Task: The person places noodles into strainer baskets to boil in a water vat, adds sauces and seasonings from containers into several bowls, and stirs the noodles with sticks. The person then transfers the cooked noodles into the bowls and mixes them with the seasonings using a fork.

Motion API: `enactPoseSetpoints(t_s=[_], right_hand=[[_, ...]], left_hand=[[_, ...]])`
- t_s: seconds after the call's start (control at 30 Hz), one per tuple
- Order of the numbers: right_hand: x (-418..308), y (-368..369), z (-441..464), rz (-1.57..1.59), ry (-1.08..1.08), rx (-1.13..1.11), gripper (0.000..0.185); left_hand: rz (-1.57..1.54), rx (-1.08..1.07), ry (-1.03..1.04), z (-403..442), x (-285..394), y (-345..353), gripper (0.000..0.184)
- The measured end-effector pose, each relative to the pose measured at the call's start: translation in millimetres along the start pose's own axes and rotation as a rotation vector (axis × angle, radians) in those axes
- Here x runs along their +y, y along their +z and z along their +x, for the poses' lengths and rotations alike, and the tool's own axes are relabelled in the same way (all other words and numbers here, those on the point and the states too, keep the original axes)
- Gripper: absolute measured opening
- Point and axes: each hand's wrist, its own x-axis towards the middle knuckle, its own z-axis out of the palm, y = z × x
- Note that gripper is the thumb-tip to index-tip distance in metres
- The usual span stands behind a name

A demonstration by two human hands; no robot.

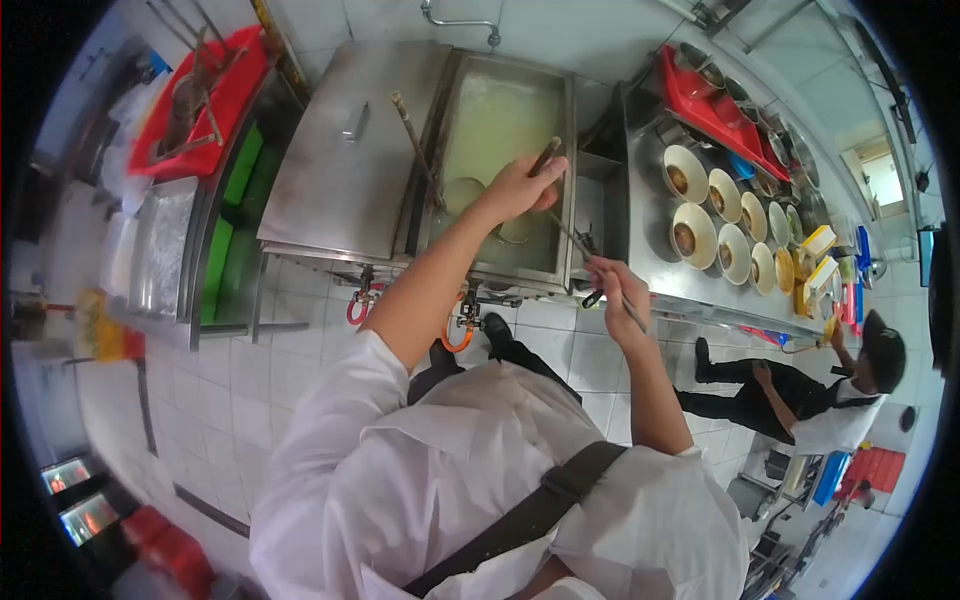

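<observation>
Left hand (522, 188) and right hand (620, 293) (each grip closed) hold a dark handle (545, 155) and a slender, greyish rod (573, 238).

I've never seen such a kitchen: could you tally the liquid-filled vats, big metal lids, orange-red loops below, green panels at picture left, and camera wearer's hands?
Liquid-filled vat: 1
Big metal lid: 1
Orange-red loops: 2
Green panels: 2
Hands: 2, left hand and right hand
Total: 8
</observation>
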Motion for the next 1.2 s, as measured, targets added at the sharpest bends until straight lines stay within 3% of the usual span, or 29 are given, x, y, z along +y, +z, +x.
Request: enactPoseSetpoints(t_s=[0.03,0.1,0.2,0.33,0.4,0.43,0.5,0.53,0.6,0.73,0.83,0.9,0.97,1.03,1.07,1.13,1.2], right_hand=[[7,0,5,-0.073,0.015,-0.117,0.032],[20,6,14,-0.043,0.007,-0.125,0.032],[48,27,34,-0.009,-0.024,-0.158,0.032],[65,52,52,-0.038,-0.185,-0.236,0.031],[88,65,62,-0.067,-0.259,-0.35,0.022],[86,67,66,-0.057,-0.259,-0.354,0.022],[72,76,76,-0.014,-0.197,-0.323,0.015],[69,82,79,-0.005,-0.195,-0.329,0.015],[67,90,94,-0.018,-0.348,-0.443,0.014],[90,101,115,0.13,-0.393,-0.313,0.016],[83,88,126,0.051,-0.434,-0.362,0.014],[62,72,123,0.066,-0.175,-0.571,0.011],[72,75,125,0.116,-0.197,-0.44,0.012],[92,94,123,0.111,-0.666,-0.165,0.021],[95,90,124,0.104,-0.664,-0.17,0.021],[93,82,127,-0.084,-0.379,-0.403,0.026],[89,60,130,-0.105,-0.389,-0.426,0.026]], left_hand=[[0.005,0.007,-0.004,-4,-2,4,0.033],[0.344,0.292,0.117,-18,-13,15,0.049],[0.15,0.399,0.212,-42,-35,19,0.053],[0.338,0.477,0.335,-69,-57,5,0.051],[0.151,0.748,0.442,-72,-69,0,0.041],[0.16,0.752,0.437,-72,-61,-2,0.041],[0.586,1.153,0.666,-67,-32,-8,0.042],[0.595,1.155,0.66,-68,-25,-11,0.042],[0.272,1.025,0.351,-66,-15,-19,0.046],[0.534,0.986,0.473,-27,-32,-56,0.052],[0.156,0.961,0.124,-7,-4,-52,0.049],[0.306,0.979,0.217,5,-9,-51,0.049],[0.341,0.871,0.389,12,-15,-50,0.048],[0.416,0.892,0.276,12,-15,-44,0.049],[0.366,0.877,0.333,12,-8,-40,0.05],[0.318,0.86,0.393,11,-2,-38,0.051],[0.323,0.789,0.367,5,-6,-40,0.054]])
